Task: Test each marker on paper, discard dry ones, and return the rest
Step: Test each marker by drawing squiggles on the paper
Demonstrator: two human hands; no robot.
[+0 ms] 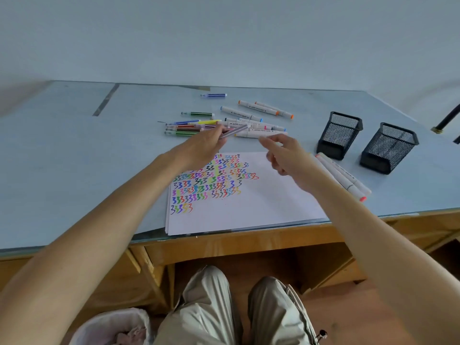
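While hovering beyond the paper [249, 202], left hand [201, 148] pinching a marker [234, 131] — right hand [286, 155] loosely curled, pinching its cap, probably

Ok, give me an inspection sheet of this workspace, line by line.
Surface: pale blue desk top, wooden front below.
Job's things: paper covered with coloured squiggles; loose markers spread behind it; two white markers to its right; two black mesh holders.
Clutter: nothing seen.
Hands: left hand grips a thin marker; right hand is raised over the paper, fingers loosely curled, whether it pinches anything is unclear.
Cables: nothing seen.
Surroundings: plain wall; bin on the floor by the person's knees.
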